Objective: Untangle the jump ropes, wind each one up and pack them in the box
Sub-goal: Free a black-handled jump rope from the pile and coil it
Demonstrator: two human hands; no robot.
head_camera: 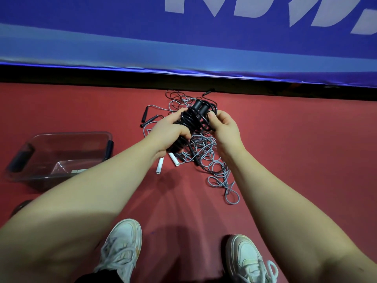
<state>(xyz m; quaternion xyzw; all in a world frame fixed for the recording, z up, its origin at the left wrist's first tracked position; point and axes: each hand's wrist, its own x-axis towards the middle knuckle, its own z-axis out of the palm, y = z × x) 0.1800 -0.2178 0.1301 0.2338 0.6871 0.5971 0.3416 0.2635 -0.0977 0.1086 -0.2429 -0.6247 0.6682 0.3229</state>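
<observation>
A black jump rope (194, 119) is wound in coils round its two black handles, held above the red floor. My left hand (171, 132) grips the lower part of the bundle. My right hand (222, 124) pinches the cord at the bundle's right side. Under my hands lies a tangle of grey rope (206, 154) with two white handles (160, 165), and more thin cords with black handles (145, 117) to the left. A clear plastic box (61, 155) with dark grips stands on the floor at the left.
A blue padded barrier (183, 41) with white lettering runs across the back, a black gap beneath it. My two white sneakers (122, 248) stand at the bottom of the view. A loop of grey rope (231, 193) trails toward my right foot.
</observation>
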